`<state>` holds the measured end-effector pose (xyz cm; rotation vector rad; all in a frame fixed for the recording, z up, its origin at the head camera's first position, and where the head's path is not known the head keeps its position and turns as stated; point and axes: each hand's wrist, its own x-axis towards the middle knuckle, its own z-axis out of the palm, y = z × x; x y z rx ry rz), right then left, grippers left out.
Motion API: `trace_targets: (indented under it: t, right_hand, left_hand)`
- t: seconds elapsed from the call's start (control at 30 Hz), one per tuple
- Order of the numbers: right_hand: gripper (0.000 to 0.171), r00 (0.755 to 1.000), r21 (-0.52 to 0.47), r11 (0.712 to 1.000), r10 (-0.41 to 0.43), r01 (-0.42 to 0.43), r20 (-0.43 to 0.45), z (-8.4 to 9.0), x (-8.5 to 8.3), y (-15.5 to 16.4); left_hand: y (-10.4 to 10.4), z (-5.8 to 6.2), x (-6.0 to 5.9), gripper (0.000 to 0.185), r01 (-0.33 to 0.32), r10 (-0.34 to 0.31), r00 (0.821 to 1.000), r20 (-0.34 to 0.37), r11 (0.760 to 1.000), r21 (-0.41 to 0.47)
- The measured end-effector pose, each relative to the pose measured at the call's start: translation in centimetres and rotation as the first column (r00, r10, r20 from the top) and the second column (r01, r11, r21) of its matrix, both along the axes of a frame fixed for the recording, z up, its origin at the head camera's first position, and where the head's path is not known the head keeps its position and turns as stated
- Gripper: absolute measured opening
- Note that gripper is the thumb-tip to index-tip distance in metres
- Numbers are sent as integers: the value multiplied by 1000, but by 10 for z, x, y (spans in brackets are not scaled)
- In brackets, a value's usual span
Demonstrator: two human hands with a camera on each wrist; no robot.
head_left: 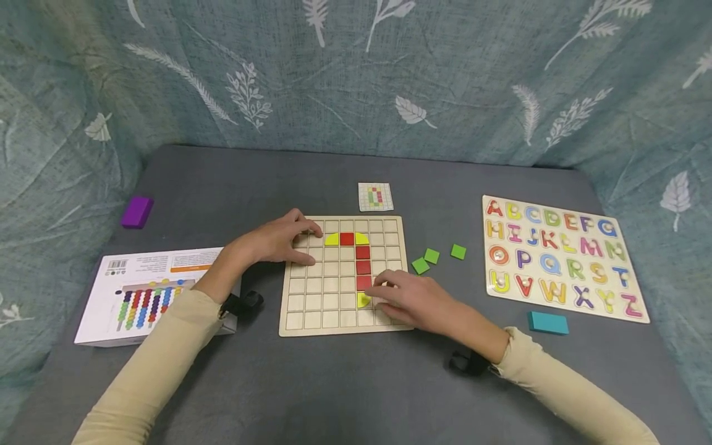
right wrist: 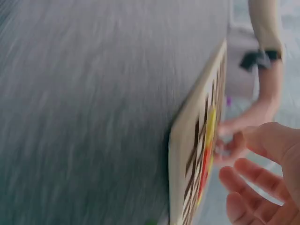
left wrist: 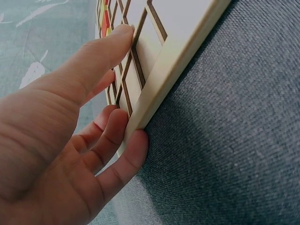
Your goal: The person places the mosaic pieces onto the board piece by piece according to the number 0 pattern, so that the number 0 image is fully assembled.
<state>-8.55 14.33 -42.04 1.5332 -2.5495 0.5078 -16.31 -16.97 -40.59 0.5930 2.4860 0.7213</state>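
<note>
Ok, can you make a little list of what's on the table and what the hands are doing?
Board: square wooden grid board with red and yellow tiles
Left hand: fingers resting on the board's left edge
Right hand: fingers spread flat beside a yellow quarter-round tile
Loose pieces: three green square tiles
Right side: colourful wooden alphabet puzzle

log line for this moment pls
left hand steadies grid board | right hand by lower yellow piece | green tiles off board
</note>
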Motion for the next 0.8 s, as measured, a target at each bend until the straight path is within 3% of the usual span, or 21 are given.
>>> trace_targets:
  t: [0.13, 0.27, 0.37, 0.47, 0.63, 0.73, 0.8]
  right_hand:
    - [25, 992, -58, 992, -111, 115, 67, 3, -10, 19]
    - [28, 967, -29, 973, -225, 230, 119, 6, -20, 36]
    - [34, 932, 59, 943, -331, 326, 148, 11, -28, 48]
    - [43, 883, 169, 896, -437, 411, 170, 14, -36, 63]
    - [54, 822, 301, 829, -537, 472, 190, 16, -45, 84]
    - [52, 828, 339, 828, -527, 447, 193, 14, -46, 91]
    - [49, 844, 343, 839, -501, 422, 189, 12, -46, 94]
  left_hand:
    - [1, 0, 0, 53, -11, 11, 1000, 2, 1000, -2]
    - [1, 0, 0, 53, -12, 12, 1000, -6, 1000, -1]
    - [0, 0, -1, 53, -8, 8, 1000, -3, 1000, -3]
    - [-1, 1, -1, 53, -2, 2, 1000, 0, 1000, -2]
    - [-1, 1, -3, 53, 6, -6, 1000, -2, 1000, -4]
    - [-1, 1, -2, 53, 7, -7, 1000, 0, 1000, 0]
    - [-1, 1, -2, 53, 2, -2, 1000, 2, 1000, 2]
